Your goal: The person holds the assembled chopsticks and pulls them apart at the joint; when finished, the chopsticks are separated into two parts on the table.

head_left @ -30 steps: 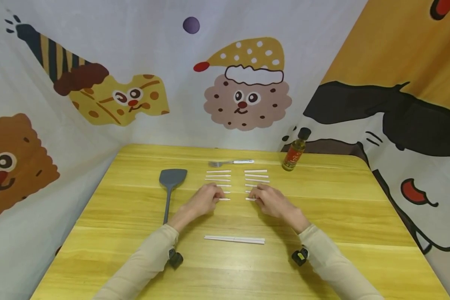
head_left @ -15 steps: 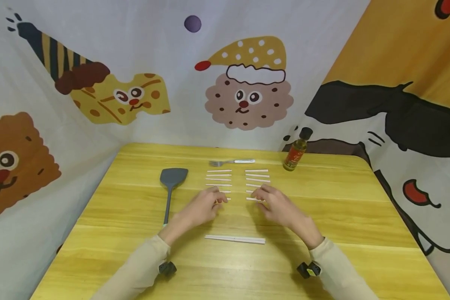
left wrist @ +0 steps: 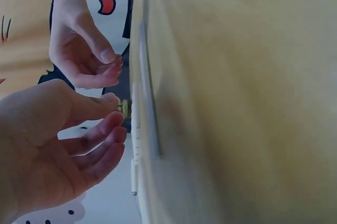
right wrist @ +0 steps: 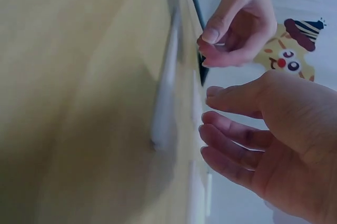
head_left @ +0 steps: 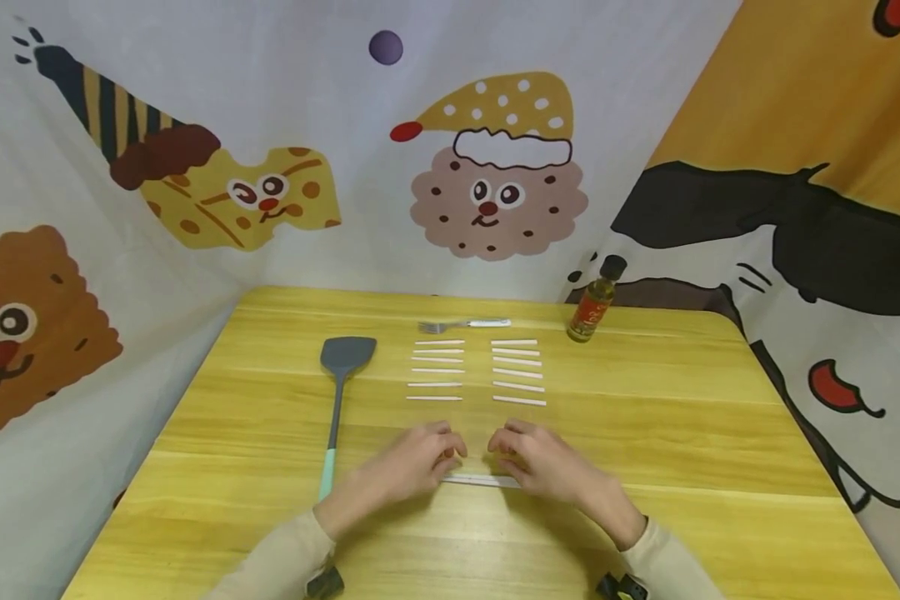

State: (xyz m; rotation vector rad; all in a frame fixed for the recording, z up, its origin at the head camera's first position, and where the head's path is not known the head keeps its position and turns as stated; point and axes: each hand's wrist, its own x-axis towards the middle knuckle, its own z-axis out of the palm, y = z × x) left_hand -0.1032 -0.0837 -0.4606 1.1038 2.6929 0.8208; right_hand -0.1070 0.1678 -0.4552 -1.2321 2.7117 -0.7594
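Observation:
A pair of long white chopsticks (head_left: 482, 480) lies crosswise on the table in front of me. My left hand (head_left: 420, 458) hovers near their left end, fingers loosely bent, nothing in its grasp. Near the right end is my right hand (head_left: 546, 463), likewise holding nothing, its fingers and thumb apart. Both hands overlap the chopstick ends in the head view. In the right wrist view the chopsticks (right wrist: 165, 92) lie on the wood below the fingertips. Beyond the hands, short white sticks form two columns, thinner ones (head_left: 435, 384) on the left and thicker ones (head_left: 519, 387) on the right.
Left of the sticks lies a grey spatula (head_left: 337, 400) with a mint handle end. A fork (head_left: 465, 325) lies behind the columns. An oil bottle (head_left: 592, 308) with a black cap stands at the back right. Cartoon-printed cloth (head_left: 307, 83) hangs behind the table (head_left: 682, 433).
Both hands have let go of the nearest short sticks, leaving these in the columns, and have drawn back toward me over the long chopsticks. The objects on the table stay put.

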